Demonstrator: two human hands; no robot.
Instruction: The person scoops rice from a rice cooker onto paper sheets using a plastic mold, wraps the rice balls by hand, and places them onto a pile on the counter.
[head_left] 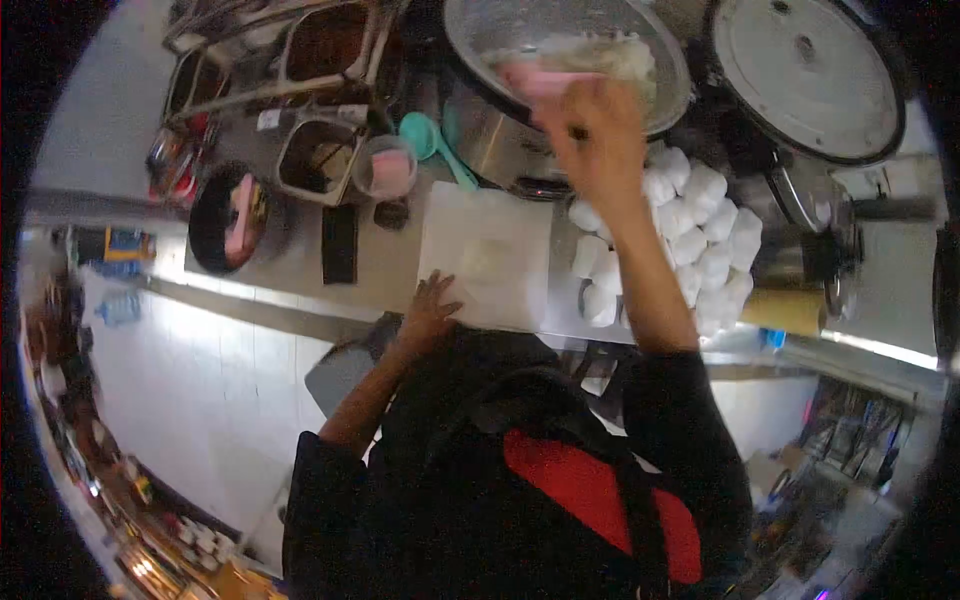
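Observation:
My right hand (600, 125) is closed around a pink utensil (560, 84), blurred by motion, over the near side of a large metal pot (672, 62). White rice-like food (625, 58) lies in the pot. The utensil's exact kind is too smeared to tell. My left hand (432, 308) rests with fingers spread on the lower left edge of a white sheet of paper (520, 225). A faint pale patch (487, 257) shows at the sheet's middle. Just right of the sheet, several white wrapped bundles (690, 215) are heaped beneath my right forearm.
Left of the sheet stand a teal ladle (420, 135), a clear cup (386, 172) with pink contents, a metal container (318, 160) and a black bowl (208, 225) holding a pink-handled tool. A dark phone-like slab (340, 245) lies nearby. A round lid (806, 85) is at upper right.

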